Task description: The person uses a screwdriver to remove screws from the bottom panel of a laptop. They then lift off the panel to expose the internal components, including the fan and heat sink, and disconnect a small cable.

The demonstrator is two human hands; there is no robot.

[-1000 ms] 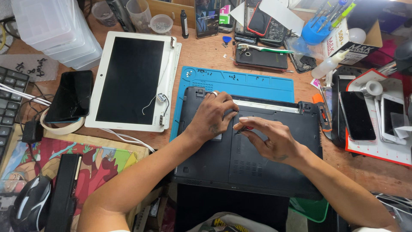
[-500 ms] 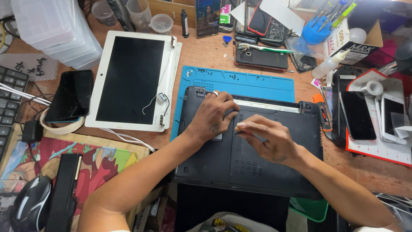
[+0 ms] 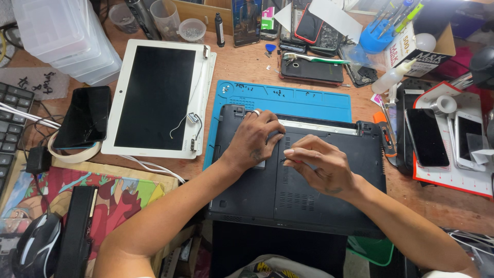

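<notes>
Laptop base: black laptop base [image 3: 309, 201], underside up, at the centre of your view, its far edge lying on the blue work mat [image 3: 309, 105].
Left hand: your left hand [image 3: 254, 139] rests palm down on the base's upper left part, fingers curled toward the hinge edge at 12 o'clock; it presses flat and grips nothing that you can see.
Right hand: your right hand [image 3: 319, 167] sits on the middle of the base, just beside the left at 3 o'clock of it, fingertips pinched together on the cover panel. You cannot tell whether a small tool or screw is between them.
Hands together: the two are close, nearly touching, both in contact with the base.
Work mat: small dark screws are scattered along its far strip, at 12 o'clock from the hands.
Screen panel: a white-framed screen panel [image 3: 154, 98] lies flat at 10 o'clock from the base, loose thin wires trailing at its right edge.
Tabletop: wooden tabletop [image 3: 247, 64], crowded at 12 to 2 o'clock with phones and parts.
Right side: two phones [image 3: 426, 136] lie face up at 3 o'clock, well apart from the hands.
Left side: a black phone [image 3: 85, 117] at 9 o'clock, a computer mouse [image 3: 36, 249] at 8 o'clock.
</notes>
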